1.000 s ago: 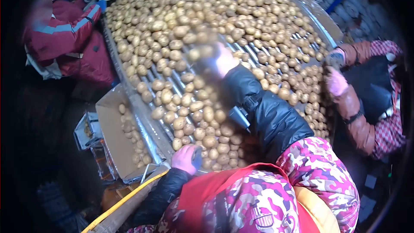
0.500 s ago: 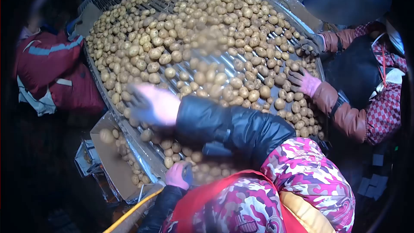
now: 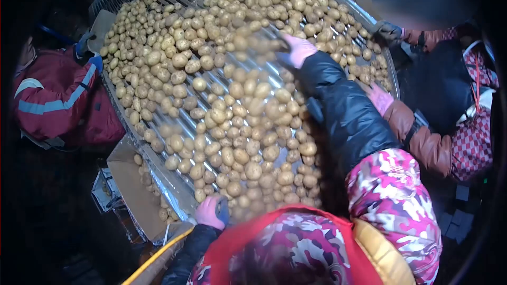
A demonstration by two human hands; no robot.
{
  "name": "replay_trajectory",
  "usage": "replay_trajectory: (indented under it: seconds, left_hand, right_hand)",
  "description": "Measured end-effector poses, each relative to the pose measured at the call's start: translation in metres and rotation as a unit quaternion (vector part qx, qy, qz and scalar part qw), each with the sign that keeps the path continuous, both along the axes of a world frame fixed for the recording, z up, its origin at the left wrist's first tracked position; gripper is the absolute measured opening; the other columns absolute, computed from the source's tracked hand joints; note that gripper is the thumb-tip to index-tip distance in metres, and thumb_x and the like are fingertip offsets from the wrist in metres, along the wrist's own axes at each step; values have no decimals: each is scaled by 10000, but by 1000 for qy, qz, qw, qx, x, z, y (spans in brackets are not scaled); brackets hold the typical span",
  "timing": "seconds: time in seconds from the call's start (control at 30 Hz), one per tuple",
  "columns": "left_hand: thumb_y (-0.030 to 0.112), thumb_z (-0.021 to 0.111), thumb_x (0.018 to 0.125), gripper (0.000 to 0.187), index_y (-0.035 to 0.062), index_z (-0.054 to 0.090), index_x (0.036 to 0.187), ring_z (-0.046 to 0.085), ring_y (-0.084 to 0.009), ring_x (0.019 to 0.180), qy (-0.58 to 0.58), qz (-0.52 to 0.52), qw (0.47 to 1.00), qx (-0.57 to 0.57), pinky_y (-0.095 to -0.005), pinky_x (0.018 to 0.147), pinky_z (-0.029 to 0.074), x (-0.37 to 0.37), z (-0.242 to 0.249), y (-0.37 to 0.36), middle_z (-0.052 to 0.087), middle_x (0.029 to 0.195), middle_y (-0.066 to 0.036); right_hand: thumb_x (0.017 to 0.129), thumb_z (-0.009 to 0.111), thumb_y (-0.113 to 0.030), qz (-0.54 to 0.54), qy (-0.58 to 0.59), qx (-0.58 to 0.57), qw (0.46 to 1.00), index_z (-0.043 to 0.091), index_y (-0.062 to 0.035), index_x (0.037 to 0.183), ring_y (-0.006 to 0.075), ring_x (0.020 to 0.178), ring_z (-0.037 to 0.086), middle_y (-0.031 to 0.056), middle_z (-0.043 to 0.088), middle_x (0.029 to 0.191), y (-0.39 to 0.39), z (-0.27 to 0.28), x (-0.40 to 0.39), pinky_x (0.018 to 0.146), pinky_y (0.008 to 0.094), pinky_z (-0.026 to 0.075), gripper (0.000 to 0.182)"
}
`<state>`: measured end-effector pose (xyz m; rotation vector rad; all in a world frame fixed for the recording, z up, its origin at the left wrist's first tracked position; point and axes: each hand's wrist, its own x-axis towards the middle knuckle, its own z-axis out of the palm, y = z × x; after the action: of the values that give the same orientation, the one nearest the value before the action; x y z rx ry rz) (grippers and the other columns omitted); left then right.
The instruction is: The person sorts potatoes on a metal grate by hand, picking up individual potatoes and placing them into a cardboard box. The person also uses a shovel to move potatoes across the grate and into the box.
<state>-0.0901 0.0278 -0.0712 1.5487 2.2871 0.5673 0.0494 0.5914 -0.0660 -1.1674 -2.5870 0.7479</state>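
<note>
Potatoes (image 3: pixel 252 170) cover a slatted metal sorting table (image 3: pixel 214 76) in front of me. My right hand (image 3: pixel 298 51), in a pink glove with dark fingers, reaches far across the table among the potatoes. Its fingers are smeared by motion, and blurred potatoes lie just left of them. My left hand (image 3: pixel 212 212), gloved the same way, is at the near left corner of the table, beside the closest potatoes. Its fingers are curled together; what they hold, if anything, is hidden.
A cardboard box (image 3: pixel 134 190) with potatoes stands below the table's left edge, near a yellow bar (image 3: pixel 158 256). A person in a maroon jacket (image 3: pixel 63 100) is at the left. Another person's gloved hand (image 3: pixel 379 99) is at the table's right side.
My right hand has swept from the left side to the upper middle right. Potatoes now cover the near middle, where my arm was. My left hand stays near the corner.
</note>
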Motion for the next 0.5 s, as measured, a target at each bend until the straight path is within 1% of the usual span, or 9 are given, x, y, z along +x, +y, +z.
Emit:
replay_trajectory:
  seconds: [0.07, 0.13, 0.2, 0.23, 0.27, 0.33, 0.37, 0.4, 0.5]
  left_hand:
    - [196, 718, 871, 213, 128, 742, 1072, 700, -369, 947, 6, 11, 1000, 8, -466, 853, 565, 2, -1, -1, 717, 1014, -132]
    - [186, 701, 915, 159, 97, 737, 1042, 702, -397, 937, 5, 37, 999, 20, -474, 843, 568, 6, 1, 3, 724, 996, -163]
    - [180, 697, 931, 135, 104, 736, 1035, 702, -395, 935, 3, 37, 999, 33, -474, 833, 568, 10, 8, 8, 726, 997, -161]
    - [187, 696, 937, 129, 113, 738, 1033, 702, -391, 937, -6, 29, 999, 36, -471, 838, 566, 7, 6, 8, 726, 993, -159]
    - [195, 695, 947, 131, 111, 737, 1038, 701, -393, 944, -10, 32, 999, 34, -469, 840, 565, 7, 5, 8, 727, 1000, -162]
    - [203, 699, 955, 138, 108, 735, 1048, 701, -395, 956, -25, 45, 998, 33, -463, 848, 564, 10, 7, 10, 729, 1011, -164]
    - [209, 704, 958, 150, 107, 738, 1062, 706, -390, 961, -26, 48, 998, 31, -455, 853, 567, 9, 4, 8, 732, 1016, -165]
    - [196, 706, 955, 140, 101, 735, 1054, 712, -374, 961, -15, 52, 998, 30, -442, 858, 569, 9, 2, 6, 732, 1015, -157]
    - [179, 706, 955, 131, 91, 729, 1050, 723, -344, 966, 1, 50, 998, 40, -415, 879, 572, 14, -1, 9, 731, 1019, -140]
  right_hand:
    - [878, 727, -534, -22, 12, 10, 1000, 492, -163, 1557, 404, 1257, 646, 252, 665, 1361, -22, -10, 51, 1078, 458, 507, 809]
    - [881, 713, -588, -55, -172, 51, 982, 504, -147, 1538, 449, 1210, 648, 252, 697, 1290, -57, 9, 82, 1074, 486, 500, 819]
    - [876, 712, -601, -85, -166, 85, 979, 515, -172, 1532, 443, 1292, 595, 214, 673, 1362, -99, 16, 118, 1111, 530, 459, 808]
    - [897, 703, -573, -50, -124, 196, 971, 506, -186, 1546, 459, 1401, 493, 195, 616, 1457, -120, 3, 134, 1153, 573, 407, 782]
    - [931, 680, -560, -64, -115, 223, 966, 497, -181, 1556, 483, 1451, 417, 178, 547, 1540, -141, -9, 146, 1171, 601, 378, 753]
    - [924, 685, -562, -86, -48, 216, 971, 514, -171, 1535, 484, 1413, 446, 168, 533, 1539, -181, -19, 164, 1172, 645, 326, 745]
    - [916, 694, -576, -90, -35, 77, 992, 495, -175, 1553, 488, 1449, 407, 171, 513, 1559, -204, -15, 174, 1188, 655, 303, 778]
    - [907, 703, -573, -99, -60, 42, 992, 484, -169, 1563, 479, 1479, 381, 228, 459, 1586, -231, -3, 170, 1188, 669, 299, 801]
    - [917, 674, -571, -49, -48, 46, 997, 486, -154, 1559, 511, 1501, 336, 312, 363, 1614, -290, -2, 175, 1189, 689, 289, 789]
